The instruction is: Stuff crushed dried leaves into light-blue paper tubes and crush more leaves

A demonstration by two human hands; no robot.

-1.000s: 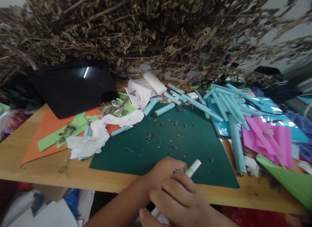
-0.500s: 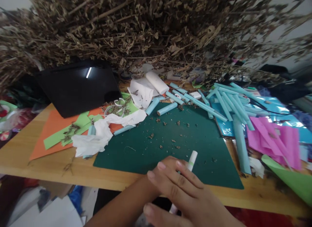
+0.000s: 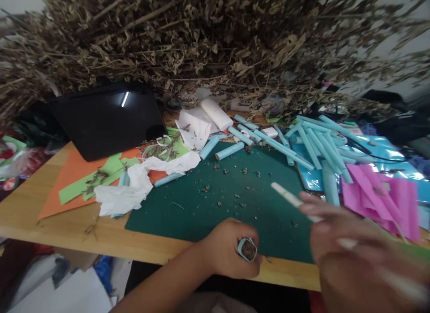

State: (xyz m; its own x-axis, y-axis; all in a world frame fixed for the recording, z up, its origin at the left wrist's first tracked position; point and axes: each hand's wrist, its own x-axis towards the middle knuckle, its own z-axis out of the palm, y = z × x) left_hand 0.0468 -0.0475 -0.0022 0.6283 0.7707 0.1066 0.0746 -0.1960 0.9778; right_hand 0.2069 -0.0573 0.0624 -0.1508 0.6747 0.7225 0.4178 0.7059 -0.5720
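My left hand rests at the near edge of the green cutting mat, closed round a light blue paper tube whose open end shows brown dried bits inside. My right hand is blurred at the lower right, over the mat's right corner, gripping a white stick with a green band that points up and to the left. The two hands are apart.
Several blue paper rolls lie at the mat's far right. Pink paper, crumpled white tissue, orange and green sheets and a black tablet lie around. Dried branches overhang the wooden table.
My right hand has swung away to the right with the white stick, uncovering the left hand and the stuffed blue tube it holds.
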